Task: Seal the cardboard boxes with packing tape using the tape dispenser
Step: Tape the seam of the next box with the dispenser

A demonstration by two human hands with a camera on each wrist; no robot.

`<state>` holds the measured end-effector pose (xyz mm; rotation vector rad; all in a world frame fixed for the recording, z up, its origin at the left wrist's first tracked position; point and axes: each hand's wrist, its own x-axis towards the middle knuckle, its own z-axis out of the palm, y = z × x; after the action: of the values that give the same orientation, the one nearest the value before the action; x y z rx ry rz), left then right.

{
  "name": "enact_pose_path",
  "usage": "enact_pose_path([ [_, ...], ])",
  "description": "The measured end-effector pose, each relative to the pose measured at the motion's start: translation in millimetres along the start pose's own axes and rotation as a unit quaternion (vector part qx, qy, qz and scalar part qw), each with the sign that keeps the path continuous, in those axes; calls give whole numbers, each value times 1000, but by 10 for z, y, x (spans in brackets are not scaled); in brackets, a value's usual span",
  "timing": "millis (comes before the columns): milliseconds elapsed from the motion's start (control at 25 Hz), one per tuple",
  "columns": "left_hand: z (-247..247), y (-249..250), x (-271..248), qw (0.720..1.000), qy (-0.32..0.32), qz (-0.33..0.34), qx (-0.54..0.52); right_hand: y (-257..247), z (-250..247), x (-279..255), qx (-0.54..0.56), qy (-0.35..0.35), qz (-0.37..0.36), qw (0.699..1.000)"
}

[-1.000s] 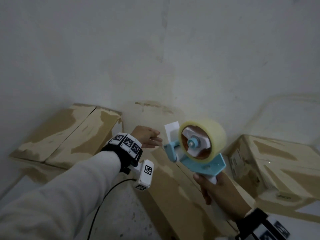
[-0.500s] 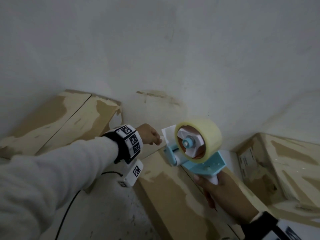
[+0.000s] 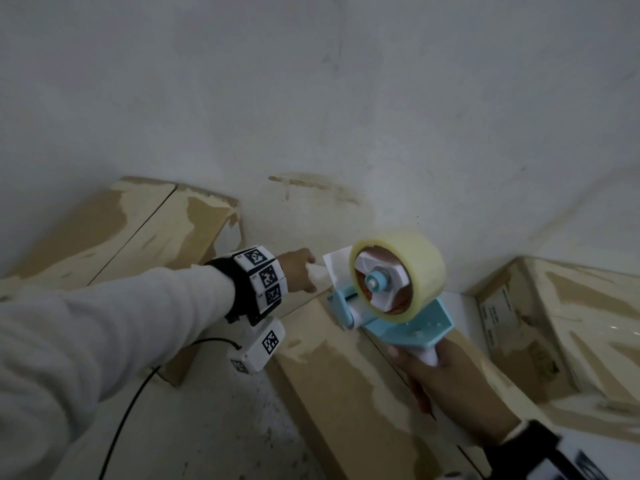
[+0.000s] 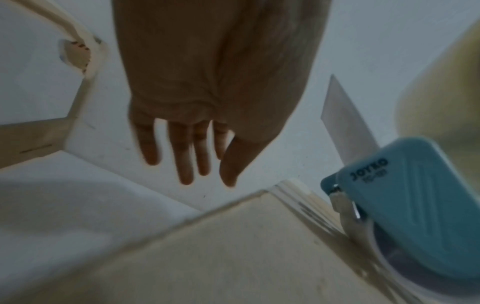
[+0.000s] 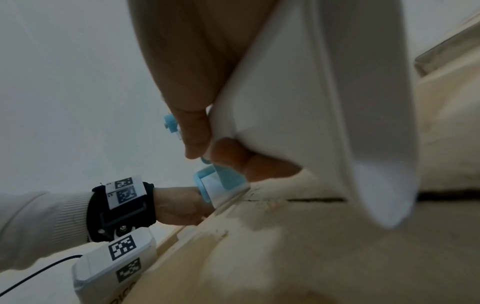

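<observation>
A tape dispenser [image 3: 398, 306] with a light-blue frame and a roll of clear tape [image 3: 420, 268] is in my right hand [image 3: 446, 382], which grips its white handle [image 5: 324, 102]. Its front end [image 5: 218, 185] sits at the far end of the middle cardboard box [image 3: 346, 393], over the seam between the flaps. My left hand [image 3: 296, 271] reaches past that far end, just left of the dispenser [image 4: 415, 195]. Its fingers [image 4: 185, 164] are straight and hold nothing, hanging beyond the box's edge [image 4: 207, 257] in front of the wall.
A second cardboard box [image 3: 138, 237] lies at the left against the white wall [image 3: 311, 98]. A third box [image 3: 571, 323] lies at the right. A black cable [image 3: 131, 410] runs from my left wrist down over the pale floor [image 3: 207, 427].
The dispenser's front has come down to the far end of the middle box. My left hand stays by that end, its fingers now partly behind the dispenser's white tab.
</observation>
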<state>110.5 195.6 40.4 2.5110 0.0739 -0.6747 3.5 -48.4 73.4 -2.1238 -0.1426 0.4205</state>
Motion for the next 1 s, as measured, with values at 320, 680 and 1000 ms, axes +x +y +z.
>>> enact_pose_path([
  [320,373,118,-572,975,-57,132,-167,22,27,-20,13,-9,24,1000],
  [680,613,55,-576,993,87,62,-56,28,8,88,-112,-72,-18,991],
  [1000,643,-6,-493,994,102,-1,-44,304,-212,-415,-89,-51,11,995],
])
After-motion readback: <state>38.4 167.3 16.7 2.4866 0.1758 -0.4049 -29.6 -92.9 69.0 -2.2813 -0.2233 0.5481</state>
